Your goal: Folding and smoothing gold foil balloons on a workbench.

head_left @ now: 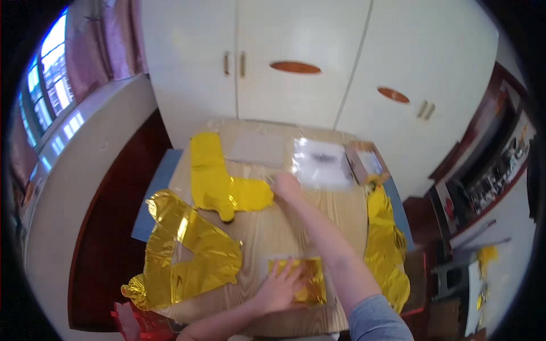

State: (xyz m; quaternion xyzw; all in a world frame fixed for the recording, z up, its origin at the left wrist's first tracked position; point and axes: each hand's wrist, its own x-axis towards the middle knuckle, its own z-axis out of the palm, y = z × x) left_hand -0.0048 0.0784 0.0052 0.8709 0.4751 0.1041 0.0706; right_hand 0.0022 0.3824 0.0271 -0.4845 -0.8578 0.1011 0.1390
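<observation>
My left hand [278, 288] lies flat with fingers spread on a folded gold foil balloon [311, 278] near the table's front edge. Farther out, my right hand [286, 187] has its fingers curled together beside the right end of an L-shaped gold foil balloon [207, 170]. Whether those fingers grip its edge or some small thing is too blurred to make out. Flat and uninflated, an A-shaped gold foil balloon [213, 250] spreads over the table's left side. Another crumpled gold foil balloon [384, 250] drapes over the right edge.
Toward the back of the wooden table [256, 233] are a clear plastic packet [321, 165], a pale flat sheet [257, 148] and an open cardboard box [364, 162]. White cupboards [296, 34] stand behind. A red bag [136, 323] sits at the lower left, a stool [449, 281] at right.
</observation>
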